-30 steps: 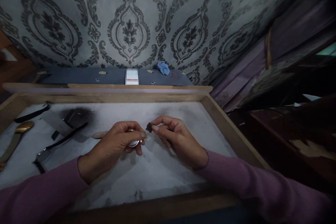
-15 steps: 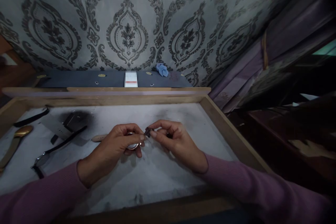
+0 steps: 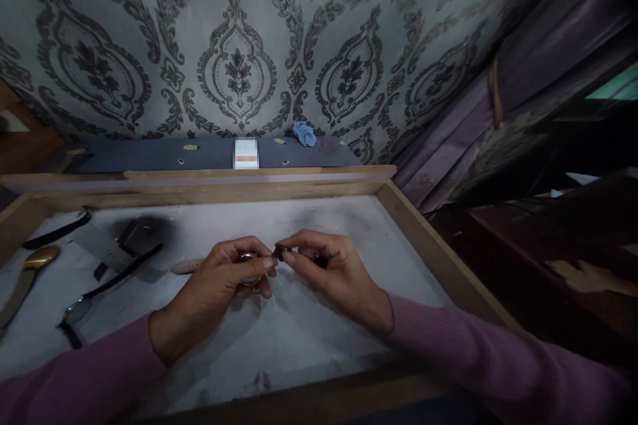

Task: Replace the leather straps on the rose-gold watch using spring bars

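Observation:
My left hand [image 3: 224, 279] is closed around a wristwatch with a round, silver-coloured case [image 3: 248, 257], partly hidden by the thumb. A beige strap with holes [image 3: 185, 267] shows beyond the back of this hand; whether it joins the watch I cannot tell. Thumb and forefinger of my right hand [image 3: 333, 272] pinch a small dark piece [image 3: 280, 254], which looks like a strap end, close against the left fingertips. Both hands are above the white bottom of a shallow wooden tray [image 3: 409, 232].
At the tray's left lie a gold-cased watch [image 3: 42, 256], a black-strapped watch [image 3: 74, 310], a black strap [image 3: 57, 231] and a grey strap [image 3: 102, 246]. On the ledge behind stand a pale card-like item [image 3: 246, 153] and a crumpled blue cloth [image 3: 304, 135]. A purple curtain [image 3: 448, 126] hangs right.
The right fingers have shifted slightly and cover more of the dark piece. The watch has tilted a little in my left hand. The view has moved slightly.

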